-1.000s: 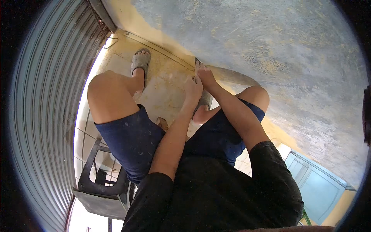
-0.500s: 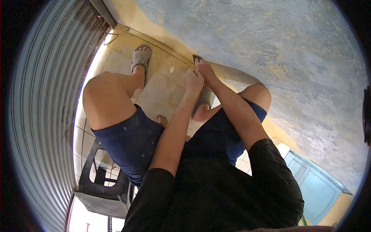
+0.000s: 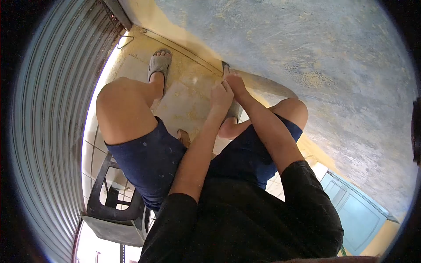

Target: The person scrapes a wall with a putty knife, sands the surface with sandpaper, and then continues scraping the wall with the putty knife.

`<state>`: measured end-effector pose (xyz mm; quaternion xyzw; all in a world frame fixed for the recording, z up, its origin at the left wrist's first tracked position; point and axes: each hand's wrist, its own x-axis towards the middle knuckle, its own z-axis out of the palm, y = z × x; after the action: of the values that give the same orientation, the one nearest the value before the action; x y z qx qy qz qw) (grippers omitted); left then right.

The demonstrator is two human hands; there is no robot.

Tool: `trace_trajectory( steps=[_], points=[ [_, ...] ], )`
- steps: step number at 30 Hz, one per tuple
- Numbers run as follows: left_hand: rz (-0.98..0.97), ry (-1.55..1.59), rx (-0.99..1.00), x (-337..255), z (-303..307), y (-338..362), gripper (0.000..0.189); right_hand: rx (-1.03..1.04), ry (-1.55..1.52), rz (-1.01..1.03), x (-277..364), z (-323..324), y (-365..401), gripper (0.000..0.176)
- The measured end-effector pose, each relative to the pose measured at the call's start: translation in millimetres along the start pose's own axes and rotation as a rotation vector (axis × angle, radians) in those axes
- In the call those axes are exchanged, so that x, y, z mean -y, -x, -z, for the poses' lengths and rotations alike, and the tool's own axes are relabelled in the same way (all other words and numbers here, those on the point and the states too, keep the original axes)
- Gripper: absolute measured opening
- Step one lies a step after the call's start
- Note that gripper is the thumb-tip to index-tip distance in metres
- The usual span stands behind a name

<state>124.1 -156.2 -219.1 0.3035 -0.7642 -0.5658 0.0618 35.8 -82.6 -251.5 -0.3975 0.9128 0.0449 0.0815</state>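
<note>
At the foot of the wall [image 3: 280, 48], a scraper [image 3: 226, 66] with a dark blade end points away from me and meets the lower wall edge. My right hand [image 3: 235, 85] is closed around it just behind the blade. Close against it, my left hand [image 3: 222, 95] is curled into a fist in line with the tool. The handle is hidden inside my fingers. Bluish-grey patches with yellow showing through cover the wall above, and a yellow band runs along its base.
Yellowish dust and stains lie on the tiled floor [image 3: 182, 101] between my sandaled feet. A brown object [image 3: 183, 137] is on the floor under me. A ribbed metal shutter [image 3: 48, 131] stands at left, a black plastic chair [image 3: 103, 188] behind my leg, a blue panel [image 3: 355, 210] at lower right.
Both hands have drawn back slightly toward my body together, the right one more. More of the scraper shows beyond my right fingers. My feet and legs stay nearly in place.
</note>
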Motion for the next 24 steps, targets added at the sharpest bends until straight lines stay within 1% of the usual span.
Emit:
trace_trajectory(
  steps=[2,3,5,8,9,11,12,14,15,17,18,20,24],
  points=[
    [0.074,-0.03,-0.027,-13.5,9.9,-9.0,0.03,0.082,-0.024,-0.009,-0.2,-2.3,-15.5,0.059],
    [0.077,-0.033,-0.027,-13.7,10.1,-12.8,0.03,0.085,-0.027,-0.008,-2.0,-3.4,-22.4,0.059],
    [0.188,0.015,-0.011,-15.4,9.2,-14.0,0.032,0.151,-0.165,0.005,-4.9,-4.6,-25.9,0.059],
    [0.169,0.025,0.015,-15.2,10.5,-12.1,0.031,0.219,-0.194,-0.018,-1.0,7.5,-21.8,0.055],
    [0.168,0.028,0.01,-14.8,10.9,-8.1,0.031,0.217,-0.191,-0.014,-0.1,6.0,-17.0,0.055],
    [0.026,-0.116,0.012,-13.2,11.3,5.1,0.032,-0.076,-0.162,-0.014,0.8,-2.4,-1.4,0.055],
    [0.023,-0.115,0.01,-15.0,13.6,7.1,0.032,-0.079,-0.159,-0.013,2.4,-1.6,3.1,0.055],
    [0.065,-0.148,0.174,-19.2,16.9,6.2,0.034,-0.117,-0.166,-0.053,2.6,0.3,7.4,0.055],
    [0.065,-0.146,0.168,-18.7,15.5,5.7,0.034,-0.119,-0.165,-0.047,4.7,7.0,8.4,0.055],
    [0.047,-0.147,0.039,-10.3,9.0,7.8,0.035,-0.029,-0.216,-0.081,11.4,21.3,10.2,0.059],
    [0.049,-0.149,0.038,-5.5,6.8,6.2,0.035,-0.028,-0.218,-0.079,11.9,16.1,7.6,0.059],
    [0.048,-0.159,0.029,1.1,3.7,-2.6,0.034,-0.023,-0.179,-0.121,8.4,-1.4,-5.4,0.043],
    [0.025,-0.154,0.017,-8.3,14.7,-16.8,0.033,0.032,-0.171,-0.068,3.6,-8.4,-24.9,0.042]
  ],
)
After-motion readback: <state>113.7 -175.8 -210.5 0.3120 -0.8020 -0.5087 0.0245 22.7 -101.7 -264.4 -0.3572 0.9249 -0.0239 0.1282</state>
